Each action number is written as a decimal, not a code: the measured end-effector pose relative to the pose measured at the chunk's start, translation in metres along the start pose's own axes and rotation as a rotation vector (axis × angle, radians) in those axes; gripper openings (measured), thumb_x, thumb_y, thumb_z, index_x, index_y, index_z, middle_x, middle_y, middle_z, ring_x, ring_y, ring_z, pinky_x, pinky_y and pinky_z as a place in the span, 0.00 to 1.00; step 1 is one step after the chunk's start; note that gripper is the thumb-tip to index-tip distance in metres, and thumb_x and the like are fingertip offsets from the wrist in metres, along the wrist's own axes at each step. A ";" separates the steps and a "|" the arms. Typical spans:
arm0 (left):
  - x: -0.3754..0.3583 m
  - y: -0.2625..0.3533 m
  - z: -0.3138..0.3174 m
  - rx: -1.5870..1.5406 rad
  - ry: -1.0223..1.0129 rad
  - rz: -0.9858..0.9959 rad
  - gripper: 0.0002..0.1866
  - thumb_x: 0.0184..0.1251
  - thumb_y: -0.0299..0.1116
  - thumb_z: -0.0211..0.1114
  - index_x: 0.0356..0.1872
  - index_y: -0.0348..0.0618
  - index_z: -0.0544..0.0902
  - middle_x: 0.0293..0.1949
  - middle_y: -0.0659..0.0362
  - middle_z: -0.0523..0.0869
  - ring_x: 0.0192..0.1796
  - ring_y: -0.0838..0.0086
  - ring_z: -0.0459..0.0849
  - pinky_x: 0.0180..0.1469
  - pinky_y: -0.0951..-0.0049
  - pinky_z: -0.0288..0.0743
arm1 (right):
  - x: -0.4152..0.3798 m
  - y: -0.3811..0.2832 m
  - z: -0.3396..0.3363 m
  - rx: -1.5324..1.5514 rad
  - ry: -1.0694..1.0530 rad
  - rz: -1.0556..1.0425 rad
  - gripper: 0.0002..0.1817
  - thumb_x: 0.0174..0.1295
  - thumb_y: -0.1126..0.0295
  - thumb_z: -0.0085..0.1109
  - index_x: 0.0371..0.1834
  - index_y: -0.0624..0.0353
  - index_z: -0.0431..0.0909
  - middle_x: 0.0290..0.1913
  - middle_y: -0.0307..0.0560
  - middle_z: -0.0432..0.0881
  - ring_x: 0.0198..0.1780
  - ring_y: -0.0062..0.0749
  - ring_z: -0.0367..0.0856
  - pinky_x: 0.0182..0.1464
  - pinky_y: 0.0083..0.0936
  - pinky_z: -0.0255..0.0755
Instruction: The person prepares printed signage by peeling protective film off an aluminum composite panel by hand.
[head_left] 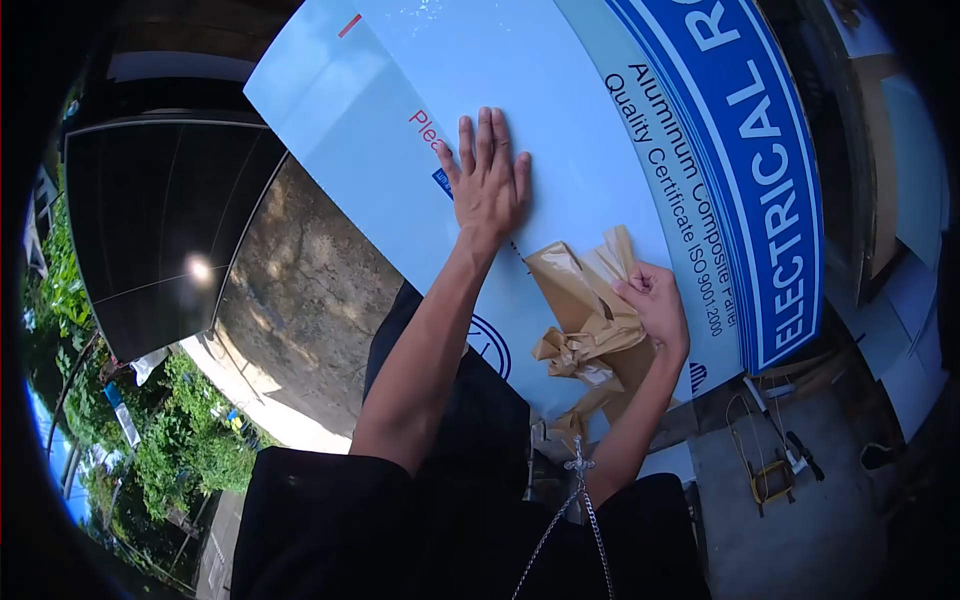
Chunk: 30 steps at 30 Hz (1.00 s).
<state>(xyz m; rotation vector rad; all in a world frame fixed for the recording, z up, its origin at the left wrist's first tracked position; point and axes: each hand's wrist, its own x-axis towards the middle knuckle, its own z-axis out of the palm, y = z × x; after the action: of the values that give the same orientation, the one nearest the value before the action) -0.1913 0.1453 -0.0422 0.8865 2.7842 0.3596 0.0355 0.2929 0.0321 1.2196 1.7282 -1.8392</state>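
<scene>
A large white and pale-blue aluminum composite panel (560, 60), printed with blue and black lettering, slants across the view in front of me. My left hand (487, 185) lies flat on its film-like surface, fingers spread, partly over some red print. Lower right, my right hand (657, 305) is closed with thumb and fingers pinching a crumpled strip of brown packing tape (592, 340). The tape is folded and twisted on itself, with shiny patches, and its length hangs down over the panel's near edge. Where its lower end runs is partly hidden by my right forearm.
A dark glossy panel (165, 235) stands at the left, above sunlit concrete ground (305, 260) and green plants (195, 430). Stacked sheets (905, 330) are at the right. A yellow-framed object (771, 482) with a cord sits on the grey floor. A cross pendant (579, 464) hangs before me.
</scene>
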 end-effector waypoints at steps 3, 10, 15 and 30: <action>0.002 0.002 0.004 0.009 0.025 0.001 0.34 0.76 0.48 0.43 0.77 0.41 0.53 0.77 0.53 0.56 0.80 0.56 0.47 0.76 0.40 0.31 | -0.026 0.017 0.000 0.066 0.043 0.016 0.21 0.62 0.73 0.66 0.20 0.60 0.61 0.20 0.30 0.56 0.26 0.13 0.53 0.26 0.19 0.53; -0.001 -0.001 0.006 0.054 0.031 0.024 0.35 0.75 0.48 0.44 0.77 0.40 0.52 0.77 0.50 0.55 0.80 0.53 0.47 0.76 0.39 0.31 | -0.034 0.004 0.041 -0.228 0.467 -0.236 0.27 0.66 0.52 0.62 0.22 0.67 0.69 0.18 0.43 0.67 0.20 0.40 0.62 0.29 0.38 0.65; -0.003 0.000 0.004 0.037 0.032 0.032 0.36 0.75 0.48 0.44 0.77 0.40 0.51 0.77 0.49 0.55 0.79 0.51 0.46 0.75 0.39 0.31 | -0.004 -0.051 0.082 -0.600 0.284 0.266 0.36 0.59 0.37 0.61 0.29 0.70 0.80 0.30 0.62 0.84 0.33 0.57 0.85 0.38 0.46 0.77; -0.002 0.043 -0.009 -0.184 -0.230 0.617 0.27 0.76 0.52 0.48 0.75 0.67 0.63 0.76 0.60 0.62 0.78 0.65 0.56 0.76 0.47 0.42 | 0.006 -0.033 0.066 -0.245 0.053 0.063 0.22 0.57 0.58 0.61 0.40 0.70 0.79 0.39 0.65 0.81 0.43 0.55 0.80 0.48 0.39 0.71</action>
<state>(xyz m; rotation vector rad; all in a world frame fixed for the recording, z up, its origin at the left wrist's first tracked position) -0.1690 0.1766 -0.0209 1.6072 2.1763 0.5499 -0.0153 0.2399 0.0414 1.2172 1.8571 -1.5196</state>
